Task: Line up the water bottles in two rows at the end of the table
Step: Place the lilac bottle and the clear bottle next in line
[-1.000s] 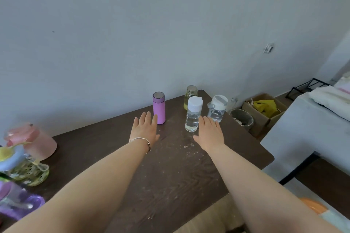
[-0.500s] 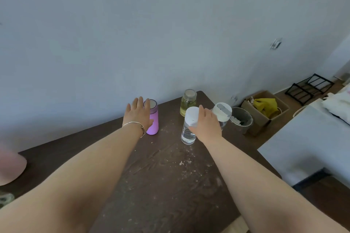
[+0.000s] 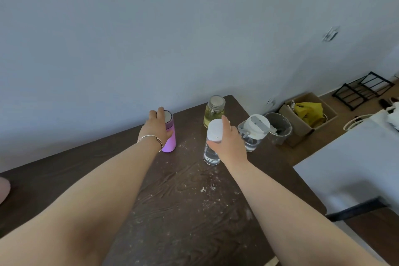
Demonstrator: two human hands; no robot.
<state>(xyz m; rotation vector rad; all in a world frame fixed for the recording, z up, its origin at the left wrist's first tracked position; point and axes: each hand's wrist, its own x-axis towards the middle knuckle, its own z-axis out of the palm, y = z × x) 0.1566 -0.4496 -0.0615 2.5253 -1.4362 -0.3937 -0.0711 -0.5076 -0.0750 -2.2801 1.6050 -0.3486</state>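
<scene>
Several bottles stand at the far right end of the dark wooden table. My left hand wraps around a purple flask near the wall. My right hand grips a clear bottle with a white cap just below its cap. Behind it stands a yellow-tinted jar with a metal lid. To the right sits a clear jug with a white flip lid, close to the table's edge.
A grey wall runs along the table's far side. Past the right edge, on the floor, stand a grey bucket, a cardboard box with yellow cloth and a black wire rack. A white surface lies right. A pink object shows at left.
Both hands moved forward from flat on the table and closed, the left around the purple flask, the right around the white-capped bottle. The view shifted right and closer.
</scene>
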